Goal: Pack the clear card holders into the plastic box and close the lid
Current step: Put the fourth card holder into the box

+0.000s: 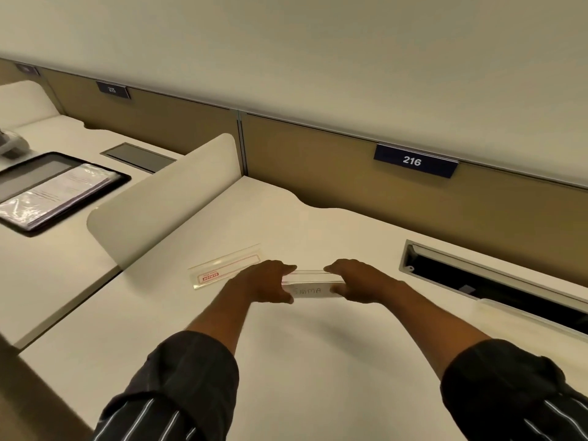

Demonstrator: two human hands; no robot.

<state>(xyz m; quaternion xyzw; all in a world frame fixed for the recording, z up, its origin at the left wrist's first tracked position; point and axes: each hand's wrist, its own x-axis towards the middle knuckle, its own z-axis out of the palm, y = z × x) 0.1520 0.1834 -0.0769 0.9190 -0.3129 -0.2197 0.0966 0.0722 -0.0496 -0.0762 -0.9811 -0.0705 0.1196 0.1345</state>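
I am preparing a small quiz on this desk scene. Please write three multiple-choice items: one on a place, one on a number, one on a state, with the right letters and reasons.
1. Where does the clear lid with red print lie?
A. On the desk, beyond the left hand
B. Inside the open cable tray
C. On the black folder

2. Which number is on the nearer blue sign?
A. 214
B. 216
C. 261

3. How is the clear box held?
A. By the left hand only
B. By nobody
C. By both hands, one at each end

Answers:
1 A: the clear lid lies flat on the desk, just beyond the left hand.
2 B: the blue sign reads 216.
3 C: the left hand and right hand grip the ends of the clear box.
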